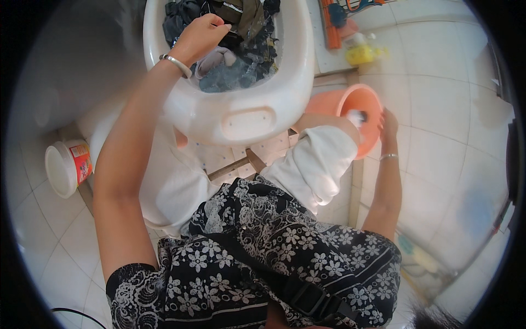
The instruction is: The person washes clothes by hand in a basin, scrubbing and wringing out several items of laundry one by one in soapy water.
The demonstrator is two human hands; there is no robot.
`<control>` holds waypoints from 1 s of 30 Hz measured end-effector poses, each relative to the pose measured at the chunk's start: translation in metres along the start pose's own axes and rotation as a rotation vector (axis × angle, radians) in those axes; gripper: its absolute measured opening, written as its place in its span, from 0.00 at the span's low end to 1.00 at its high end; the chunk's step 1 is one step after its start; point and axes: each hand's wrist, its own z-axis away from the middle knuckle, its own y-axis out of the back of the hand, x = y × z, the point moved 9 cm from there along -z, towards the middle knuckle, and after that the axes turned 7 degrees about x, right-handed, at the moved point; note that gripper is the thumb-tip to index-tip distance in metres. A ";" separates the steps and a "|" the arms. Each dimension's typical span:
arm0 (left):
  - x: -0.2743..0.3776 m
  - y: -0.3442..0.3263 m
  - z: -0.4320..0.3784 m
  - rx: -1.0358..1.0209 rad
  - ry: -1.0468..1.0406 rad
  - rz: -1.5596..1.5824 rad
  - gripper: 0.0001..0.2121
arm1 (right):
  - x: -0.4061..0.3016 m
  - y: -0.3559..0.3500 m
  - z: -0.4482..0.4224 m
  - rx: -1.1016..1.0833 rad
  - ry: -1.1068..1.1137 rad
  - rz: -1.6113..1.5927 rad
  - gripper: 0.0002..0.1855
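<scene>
A large white plastic tub [302, 53] stands before me, with wet dark clothes [252, 49] in cloudy water. Over the clothes is my left hand [200, 37], its fingers curled; whether cloth is pinched in them is not clear. Below that hand lies a pale lilac cloth item [213, 61], beside a grey-blue soaked fabric [226, 76]. On the right, my right hand [389, 122] grips the rim of an orange plastic bucket [361, 94]. The bucket is tilted with its mouth toward me, and a small white and dark item [356, 117] shows inside.
A white lidded tub [61, 168] with a red label stands at the left wall. A yellow bottle [359, 54] and an orange-handled brush-like tool [337, 16] are at upper right. Between my knees is a wooden piece [246, 162], perhaps part of a stool. Tiled walls [435, 98] close in the right.
</scene>
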 end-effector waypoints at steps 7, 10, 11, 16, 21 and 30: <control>0.025 0.019 0.025 0.031 0.093 0.159 0.16 | -0.112 -0.240 0.139 -0.597 0.858 0.305 0.16; 0.044 0.025 0.039 0.008 0.164 0.289 0.13 | -0.116 -0.315 0.191 -0.744 1.030 0.408 0.16; 0.051 0.023 0.045 0.004 0.145 0.272 0.13 | -0.109 -0.336 0.192 -0.705 1.108 0.521 0.16; 0.074 0.031 0.082 0.014 0.082 0.282 0.12 | -0.086 -0.368 0.197 -0.444 1.146 0.758 0.20; 0.046 0.006 0.088 -0.049 0.130 0.257 0.11 | -0.027 -0.364 0.201 -0.640 0.945 0.933 0.22; -0.031 -0.099 0.093 -0.233 1.020 0.873 0.35 | -0.162 -0.267 0.341 -0.977 1.054 0.303 0.17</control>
